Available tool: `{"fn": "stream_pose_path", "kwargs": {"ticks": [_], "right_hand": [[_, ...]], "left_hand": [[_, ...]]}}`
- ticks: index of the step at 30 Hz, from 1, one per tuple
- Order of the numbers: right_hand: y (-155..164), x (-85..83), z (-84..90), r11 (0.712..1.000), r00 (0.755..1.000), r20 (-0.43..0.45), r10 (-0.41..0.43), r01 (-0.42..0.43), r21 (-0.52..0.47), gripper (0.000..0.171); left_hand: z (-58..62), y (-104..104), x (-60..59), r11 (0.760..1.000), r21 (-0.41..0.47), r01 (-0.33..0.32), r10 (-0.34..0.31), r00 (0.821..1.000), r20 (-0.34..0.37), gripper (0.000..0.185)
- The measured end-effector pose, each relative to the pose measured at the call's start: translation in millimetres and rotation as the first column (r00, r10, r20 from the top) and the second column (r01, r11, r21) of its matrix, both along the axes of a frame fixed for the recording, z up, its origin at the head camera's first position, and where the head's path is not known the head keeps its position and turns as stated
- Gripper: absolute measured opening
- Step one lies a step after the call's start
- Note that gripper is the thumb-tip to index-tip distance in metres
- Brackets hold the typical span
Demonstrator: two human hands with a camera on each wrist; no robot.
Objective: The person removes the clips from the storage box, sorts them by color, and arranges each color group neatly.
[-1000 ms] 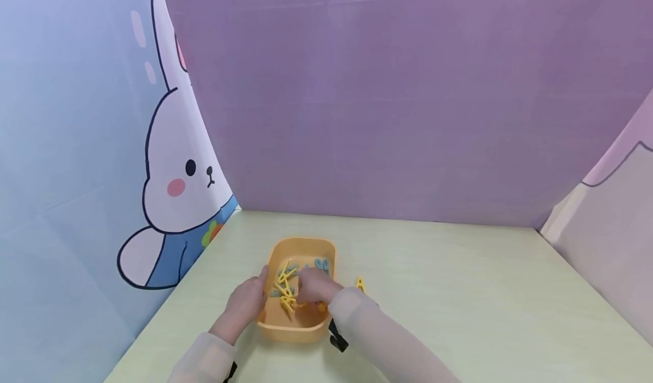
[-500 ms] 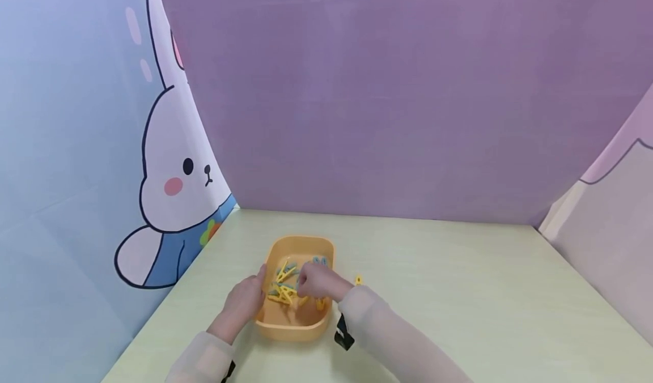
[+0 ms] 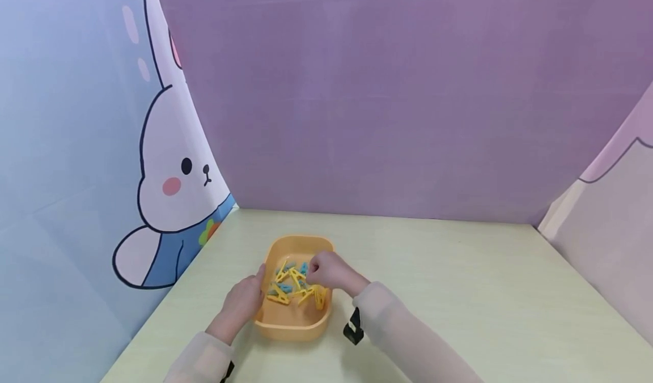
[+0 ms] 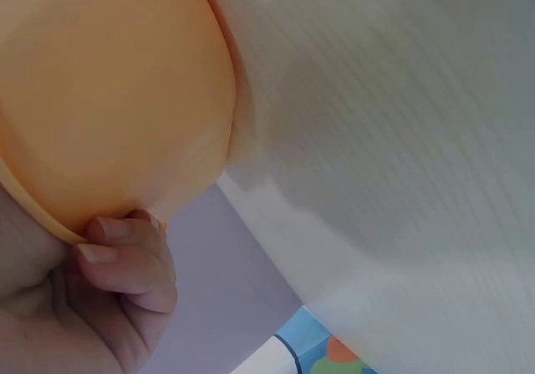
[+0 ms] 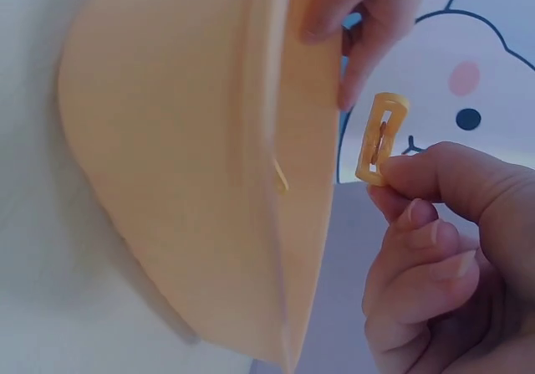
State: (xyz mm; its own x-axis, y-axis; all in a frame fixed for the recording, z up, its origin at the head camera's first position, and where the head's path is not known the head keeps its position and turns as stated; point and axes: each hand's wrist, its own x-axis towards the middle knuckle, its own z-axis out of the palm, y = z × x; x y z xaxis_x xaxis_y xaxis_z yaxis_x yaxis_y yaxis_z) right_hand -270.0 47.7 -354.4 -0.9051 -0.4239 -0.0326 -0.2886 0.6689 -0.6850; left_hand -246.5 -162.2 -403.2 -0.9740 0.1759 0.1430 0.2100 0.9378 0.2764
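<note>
tray [image 3: 291, 333] — pale orange | clips [image 3: 319, 297] — yellow, some perhaps teal | back wall [image 3: 382, 99] purple | left wall [image 3: 61, 145] blue, rabbit-printed

At twelve o'clock I faced a broad purple wall [image 3: 388, 99], faint creases running across it. At nine o'clock I had a pale blue wall [image 3: 61, 145] printed with a white rabbit [image 3: 158, 196], pink-cheeked, its blue top bearing a green and orange motif. Toward three o'clock stood a whitish panel [image 3: 617, 235], pink above a dark curved line. The pale yellow-green tabletop [image 3: 459, 292] spread down to six o'clock, finely streaked, and the soft light left blurred shadows on it.
</note>
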Motion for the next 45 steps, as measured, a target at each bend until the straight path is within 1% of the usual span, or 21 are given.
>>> {"fn": "stream_pose_path", "kwargs": {"ticks": [5, 12, 19, 24, 31, 37, 45], "right_hand": [[8.7, -1.9, 3.6, 0.999, 1.000, -0.015, -0.023, 0.022, -0.036, 0.035], [25.9, -4.7, 6.6, 0.994, 0.995, -0.038, -0.091, 0.089, -0.058, 0.024], [40.9, -4.7, 8.2, 0.986, 0.991, -0.024, -0.135, 0.132, -0.102, 0.022], [45.8, -4.6, 8.9, 0.979, 0.984, -0.008, -0.178, 0.176, -0.103, 0.016], [54.0, -7.2, 8.9, 0.969, 0.975, 0.010, -0.222, 0.222, -0.105, 0.016], [64.0, -7.4, 9.3, 0.959, 0.965, 0.012, -0.262, 0.262, -0.107, 0.013], [72.0, -7.9, 9.7, 0.950, 0.956, 0.019, -0.293, 0.294, -0.110, 0.013]], "left_hand": [[0.5, 0.2, 0.3, 1.000, -0.003, 0.001, -0.001, 1.000, -0.002, 0.055], [1.1, 0.6, 1.3, 1.000, -0.002, 0.004, -0.004, 1.000, 0.010, 0.055], [1.0, -0.5, 1.6, 1.000, -0.006, 0.007, -0.007, 1.000, -0.008, 0.055], [0.8, -1.3, 1.1, 1.000, -0.007, 0.008, -0.008, 1.000, -0.002, 0.055], [-1.3, -2.9, 1.0, 1.000, -0.008, -0.006, 0.006, 1.000, 0.011, 0.056], [-0.9, -2.4, 1.1, 1.000, -0.013, 0.001, -0.001, 1.000, 0.012, 0.055], [-0.1, -2.8, 1.1, 1.000, -0.021, 0.001, -0.001, 1.000, -0.012, 0.055]]}}
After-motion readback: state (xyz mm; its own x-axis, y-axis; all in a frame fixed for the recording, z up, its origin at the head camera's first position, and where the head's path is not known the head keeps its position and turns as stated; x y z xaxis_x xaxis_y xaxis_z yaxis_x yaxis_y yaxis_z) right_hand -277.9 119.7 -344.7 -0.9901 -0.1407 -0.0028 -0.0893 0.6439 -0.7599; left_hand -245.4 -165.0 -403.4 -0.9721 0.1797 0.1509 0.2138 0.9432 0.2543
